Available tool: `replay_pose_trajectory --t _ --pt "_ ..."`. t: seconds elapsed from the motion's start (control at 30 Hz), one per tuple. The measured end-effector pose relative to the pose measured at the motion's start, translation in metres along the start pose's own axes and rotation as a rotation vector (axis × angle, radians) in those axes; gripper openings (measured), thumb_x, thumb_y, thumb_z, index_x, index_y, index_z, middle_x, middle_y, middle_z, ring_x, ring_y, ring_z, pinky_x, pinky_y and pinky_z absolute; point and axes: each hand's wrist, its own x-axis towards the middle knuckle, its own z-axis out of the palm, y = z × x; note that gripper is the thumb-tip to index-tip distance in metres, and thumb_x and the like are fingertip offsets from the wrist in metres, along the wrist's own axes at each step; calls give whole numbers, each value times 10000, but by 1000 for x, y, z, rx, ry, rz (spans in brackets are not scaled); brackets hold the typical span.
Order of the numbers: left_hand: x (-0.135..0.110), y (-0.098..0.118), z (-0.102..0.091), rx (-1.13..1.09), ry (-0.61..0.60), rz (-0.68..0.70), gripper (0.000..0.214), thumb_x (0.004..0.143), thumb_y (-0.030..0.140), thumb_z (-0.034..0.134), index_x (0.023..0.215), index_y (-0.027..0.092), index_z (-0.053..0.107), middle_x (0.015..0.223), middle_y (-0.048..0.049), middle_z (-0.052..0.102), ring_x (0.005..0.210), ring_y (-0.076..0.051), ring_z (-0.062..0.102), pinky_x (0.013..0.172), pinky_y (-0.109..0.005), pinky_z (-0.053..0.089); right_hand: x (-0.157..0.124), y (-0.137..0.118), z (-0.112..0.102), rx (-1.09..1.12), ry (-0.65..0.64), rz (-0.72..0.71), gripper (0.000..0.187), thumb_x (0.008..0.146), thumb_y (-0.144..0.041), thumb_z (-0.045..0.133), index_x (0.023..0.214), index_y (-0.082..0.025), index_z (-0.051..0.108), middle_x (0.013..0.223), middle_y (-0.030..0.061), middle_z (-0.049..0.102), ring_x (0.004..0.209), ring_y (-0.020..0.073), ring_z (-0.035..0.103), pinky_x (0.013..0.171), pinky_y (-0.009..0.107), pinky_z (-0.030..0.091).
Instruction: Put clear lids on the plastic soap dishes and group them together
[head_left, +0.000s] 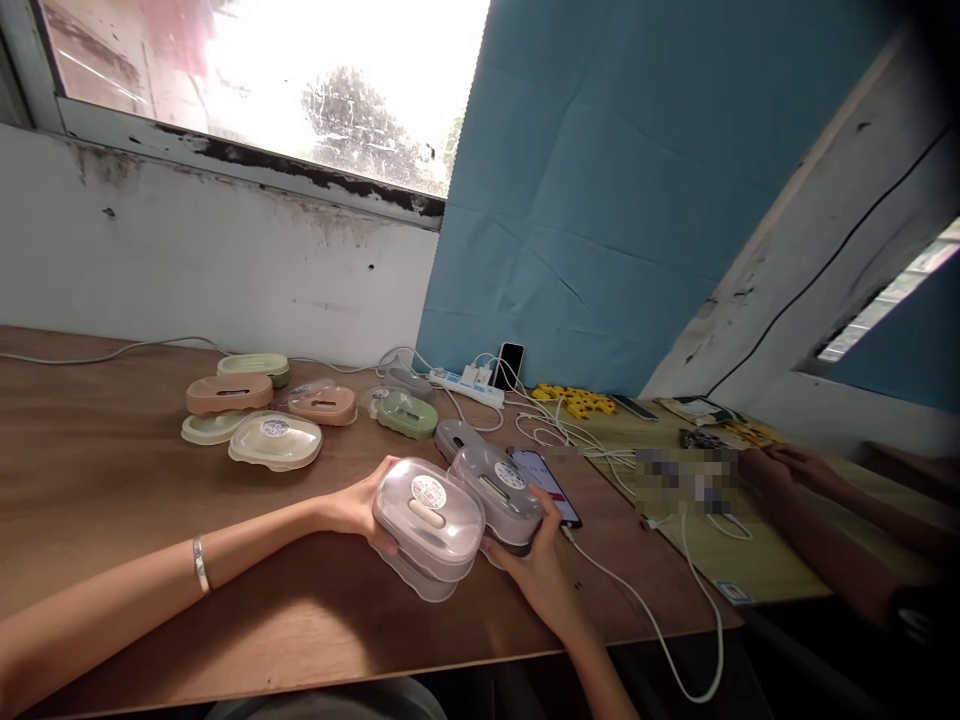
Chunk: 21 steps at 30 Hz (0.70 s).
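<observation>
My left hand (360,508) is closed on the left side of a pale, clear-lidded plastic soap box (450,520) with a round white sticker on top. My right hand (541,565) grips a grey soap box (487,495) with a clear lid and a similar sticker. Both boxes are side by side, touching, over the front of the brown table (337,610). Behind the grey one lies a grey piece (456,438), partly hidden. Farther back are a green soap box (405,413), a pink one (326,403) and a cream lidded one (275,442).
A pink piece (229,393) and a light green one (253,368) lie at the back left. A power strip (466,388) with cables stands by the wall. A phone (551,485) lies right of the boxes, with a white cable (637,600) nearby. Another person's hands (780,465) are at the right.
</observation>
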Motion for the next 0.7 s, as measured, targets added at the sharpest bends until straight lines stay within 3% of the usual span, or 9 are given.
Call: replay_pose_trajectory --t 0.17,0.47,0.7 --pt "-2 4 12 -20 46 28 946 545 383 871 1275 211 294 1320 -133 450 1269 -338 413 1061 -544 277 0 3 1 35 -12 22 845 737 -450 712 1378 -233 205 1366 167 447 1193 317 512 970 518 433" --pt "-7 11 20 -28 50 50 1001 511 375 882 1283 240 260 1320 -129 455 1265 -348 415 1029 -509 332 0 1 0 21 -18 26 843 736 -456 712 1376 -234 210 1355 165 444 1187 320 510 975 531 421" --pt "-24 18 26 41 58 27 969 499 448 846 1243 348 232 1291 -35 457 1261 -356 415 1026 -494 341 0 6 1 51 -16 17 851 744 -464 708 1388 -239 199 1408 163 396 1244 313 464 1014 514 394"
